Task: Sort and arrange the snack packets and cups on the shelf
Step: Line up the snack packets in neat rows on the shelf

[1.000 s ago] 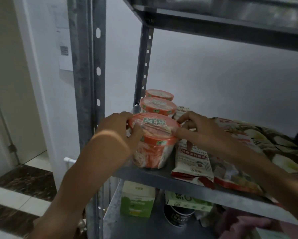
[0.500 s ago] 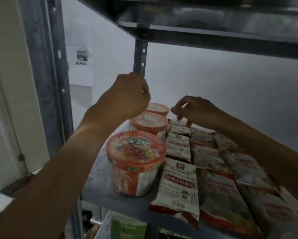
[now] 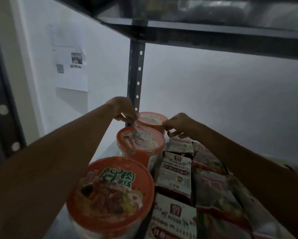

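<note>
White wall [image 3: 213,94] fills the background behind a dim metal shelf [image 3: 108,149], with a dark upper shelf [image 3: 205,34] overhead and a perforated upright post [image 3: 136,73] at the back left corner. On the side wall to the left hangs a paper notice [image 3: 71,69] with small pictures on it. Three orange cups stand in a row along the left side of the shelf: the near cup [image 3: 110,195], the middle cup [image 3: 140,144] just behind it, and the far cup [image 3: 150,120] close to the post. To the right of the cups lies a column of white packets [image 3: 176,169], one after another from front to back, and beside those a row of darker packets [image 3: 219,192] that overlap each other. Both bare arms reach over the shelf to the far cup. The left hand [image 3: 122,109] pinches the cup's left rim with its fingers drawn close together, and something thin and shiny shows under the fingers, too blurred to name. The right hand [image 3: 181,124] has its fingertips pressed to the cup's right rim, curled narrow, directly above the farthest white packet; whether it also touches that packet cannot be told.
</note>
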